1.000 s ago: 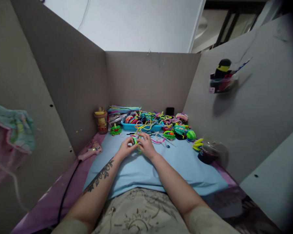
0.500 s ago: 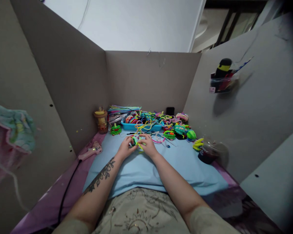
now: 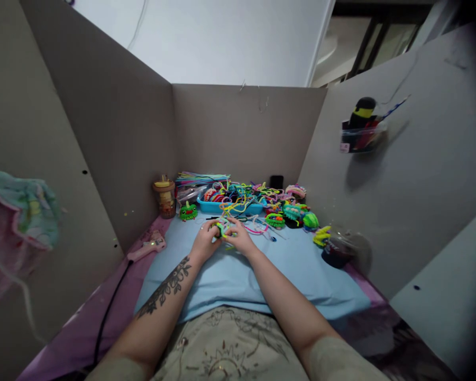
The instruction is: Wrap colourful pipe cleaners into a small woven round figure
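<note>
The left hand [image 3: 204, 241] and the right hand [image 3: 240, 238] met over the far part of the pale blue cloth [image 3: 262, 275], both curled around a small green pipe-cleaner piece [image 3: 221, 229] pinched between their fingertips, just above the cloth. The left forearm carried a dark leafy tattoo [image 3: 166, 286]. Loose pink and yellow pipe cleaners [image 3: 257, 228] lay on the cloth just beyond the right hand. Behind the hands stood a blue tray [image 3: 230, 205] heaped with tangled pipe cleaners in many colours, and a flat bundle of straight pipe cleaners [image 3: 200, 177] rested behind it against the back panel. Left of the tray sat a small green fuzzy figure [image 3: 188, 211] and, nearer the corner, a brown lidded cup [image 3: 164, 197]. To the right of the tray a row of finished fuzzy figures [image 3: 293, 212] in green, teal and orange ran toward a yellow-green one [image 3: 321, 236], which touched a dark lidded cup [image 3: 338, 248]. A pink glue gun [image 3: 147, 246] lay at the cloth's left edge, its black cord [image 3: 109, 312] trailing across the purple sheet [image 3: 71, 338]. Grey cardboard panels [image 3: 246, 132] walled the space on three sides, and a clear holder with dark tools [image 3: 363, 129] hung on the right one.
</note>
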Demonstrator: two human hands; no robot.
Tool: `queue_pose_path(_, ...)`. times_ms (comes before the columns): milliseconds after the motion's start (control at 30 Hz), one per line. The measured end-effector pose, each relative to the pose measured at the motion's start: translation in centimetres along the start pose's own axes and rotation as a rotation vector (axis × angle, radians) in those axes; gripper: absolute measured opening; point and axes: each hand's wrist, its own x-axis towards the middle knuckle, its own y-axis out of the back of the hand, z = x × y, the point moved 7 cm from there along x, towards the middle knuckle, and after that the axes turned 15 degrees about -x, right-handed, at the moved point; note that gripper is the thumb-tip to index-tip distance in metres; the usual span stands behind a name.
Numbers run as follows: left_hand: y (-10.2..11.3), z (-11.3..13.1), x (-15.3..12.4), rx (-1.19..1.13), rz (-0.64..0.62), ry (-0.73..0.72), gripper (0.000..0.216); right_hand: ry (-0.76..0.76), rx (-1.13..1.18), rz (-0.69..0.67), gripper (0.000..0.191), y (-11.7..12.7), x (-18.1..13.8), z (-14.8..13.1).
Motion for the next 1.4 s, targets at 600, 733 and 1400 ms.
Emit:
queue_pose_path(600, 1.1, 0.6, -0.2, -0.044, 0.120, -0.012, 0.025, 0.071, -0.206, 0.201, 0.005, 1.6, -0.6, -1.9)
queue_pose_path(733, 1.1, 0.6, -0.1, -0.029, 0.125, 0.003, 0.009, 0.142, -0.297, 0.186, 0.008, 1.4, -0.8, -2.9)
queue_pose_path(1400, 1.7, -3.0, 0.2, -0.177, 0.216, 0.168, 0.009, 0.316, -0.312, 0.041, 0.010, 1.3, -1.0, -4.1)
